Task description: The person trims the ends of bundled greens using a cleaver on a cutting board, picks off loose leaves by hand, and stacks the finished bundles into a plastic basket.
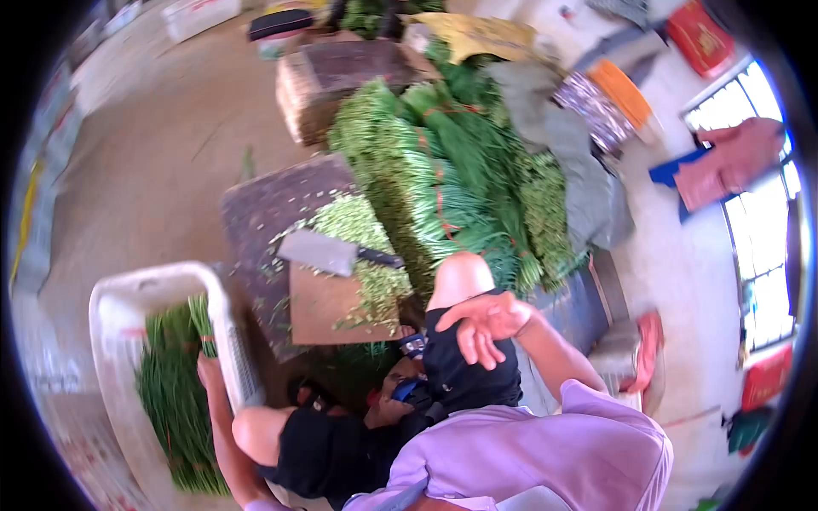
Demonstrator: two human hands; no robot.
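Observation:
My left hand reaches over the side of a white plastic basket and is closed on the lower end of a bunch of chives, long thin green stalks with pale ends. More tied chives lie beneath it in the basket. My right hand is held above my thigh, fingers apart, with nothing in it. In front of me a cleaver with a dark handle rests on a low board, among pale chopped-off stalk ends and beside a brown sheet.
A large pile of banded green bunches lies beyond my right knee, partly under grey cloth. Behind the board stands a box with a dark top. A white box is farther back. Clothes hang by the window at right.

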